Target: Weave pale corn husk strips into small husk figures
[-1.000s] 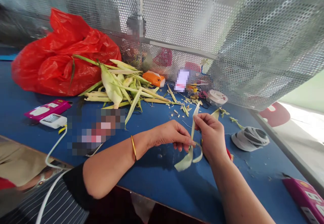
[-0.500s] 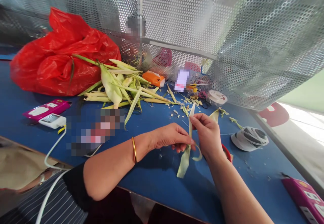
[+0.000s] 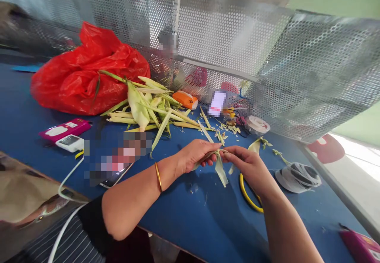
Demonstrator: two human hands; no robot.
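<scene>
My left hand (image 3: 199, 156), with a gold bangle on its wrist, pinches a pale green corn husk strip (image 3: 221, 172) above the blue table. My right hand (image 3: 247, 162) grips the same strip from the other side, its fingertips close to the left ones. The strip is bent where the fingers meet, and one end hangs down. Part of a yellow loop-shaped handle (image 3: 246, 195) shows beneath my right hand; the rest is hidden. A spool of pale thread (image 3: 298, 177) stands to the right of that hand. Behind both hands lies a heap of corn husks (image 3: 138, 106).
A red plastic bag (image 3: 80, 80) sits at the back left, near a perforated metal screen (image 3: 219, 37). An orange tissue pack (image 3: 184, 100), husk scraps and a tape roll (image 3: 257, 125) lie along the back. A purple box (image 3: 65, 130), a white device and a phone with a cable are on the left.
The husk strip, upright between my hands before, is now bent at the fingertips with an end hanging. My hands have closed in on each other. The view has shifted slightly.
</scene>
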